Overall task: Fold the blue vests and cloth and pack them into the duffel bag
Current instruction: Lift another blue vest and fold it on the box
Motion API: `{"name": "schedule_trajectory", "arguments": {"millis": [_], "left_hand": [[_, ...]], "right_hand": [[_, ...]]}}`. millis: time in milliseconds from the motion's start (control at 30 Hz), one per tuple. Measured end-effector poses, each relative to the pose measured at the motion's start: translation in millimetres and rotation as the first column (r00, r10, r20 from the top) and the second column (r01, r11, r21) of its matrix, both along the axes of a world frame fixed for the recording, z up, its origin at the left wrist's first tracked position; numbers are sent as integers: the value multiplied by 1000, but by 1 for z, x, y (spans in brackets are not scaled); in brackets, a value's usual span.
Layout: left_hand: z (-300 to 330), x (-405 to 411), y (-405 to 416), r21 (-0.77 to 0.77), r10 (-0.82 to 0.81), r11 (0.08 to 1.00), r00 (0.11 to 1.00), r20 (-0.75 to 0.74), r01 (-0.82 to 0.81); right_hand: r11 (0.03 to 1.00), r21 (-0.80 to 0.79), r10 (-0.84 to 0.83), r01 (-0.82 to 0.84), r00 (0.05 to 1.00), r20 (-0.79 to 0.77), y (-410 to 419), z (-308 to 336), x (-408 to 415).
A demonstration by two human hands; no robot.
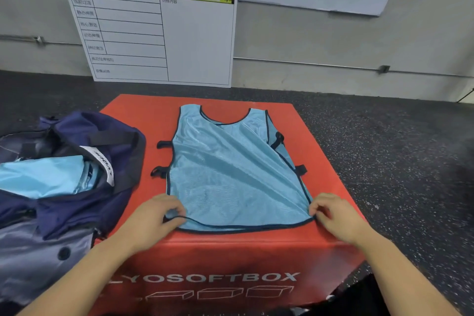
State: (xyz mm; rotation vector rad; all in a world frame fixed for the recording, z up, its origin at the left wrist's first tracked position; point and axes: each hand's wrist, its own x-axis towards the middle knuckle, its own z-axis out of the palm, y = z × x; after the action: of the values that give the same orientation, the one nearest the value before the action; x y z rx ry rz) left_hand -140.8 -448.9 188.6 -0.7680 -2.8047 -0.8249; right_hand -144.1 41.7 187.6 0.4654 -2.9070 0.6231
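On the red box (320, 136) — vest (230, 169) hem pinched by both hands, left (154, 218) and right (336, 215).

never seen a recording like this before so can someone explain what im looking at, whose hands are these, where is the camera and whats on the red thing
There is no machine here. A person is doing the job with bare hands, and the single picture comes from a wide-angle camera worn on the head, looking forward and down. That is why you see only forearms and hands coming in from the bottom edge.

The red thing is a soft box standing on a dark speckled floor. Spread flat on its top is a light blue mesh vest with dark trim. The left hand pinches the vest's near left corner, and the right hand pinches its near right corner.

To the left sits an open navy duffel bag with light blue fabric already inside. A whiteboard chart with printed Chinese headings leans against the wall behind.
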Motion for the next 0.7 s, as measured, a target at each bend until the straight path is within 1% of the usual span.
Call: {"name": "schedule_trajectory", "arguments": {"millis": [67,167,300,367,500,600,667,700], "left_hand": [[-2,1,-6,3,-16,1000,1000,-10,16],[-7,4,-16,23,-19,1000,1000,-3,19],[-13,8,-28,72,2,997,999,52,-6],[-16,10,-28,65,31,997,999,28,-32],[-20,13,-17,-31,38,999,988,-149,-43],[-18,13,-10,-170,11,984,968,-249,-55],[-13,15,-7,-238,1,969,960,-281,-71],[-11,16,-6,-249,3,965,957,-290,-78]], "right_hand": [[999,40,-7,8,1000,-9,6,-1,-1],[999,43,-13,13,1000,-8,7,2,1],[999,28,45,-47,997,70,7,0,5],[997,58,44,-49,996,80,8,-1,3],[994,113,6,-8,1000,18,-3,2,0],[989,151,6,-5,1000,-2,-11,4,0],[993,116,5,-6,1000,6,-15,4,2],[998,62,-9,8,1000,8,-15,6,3]]}}
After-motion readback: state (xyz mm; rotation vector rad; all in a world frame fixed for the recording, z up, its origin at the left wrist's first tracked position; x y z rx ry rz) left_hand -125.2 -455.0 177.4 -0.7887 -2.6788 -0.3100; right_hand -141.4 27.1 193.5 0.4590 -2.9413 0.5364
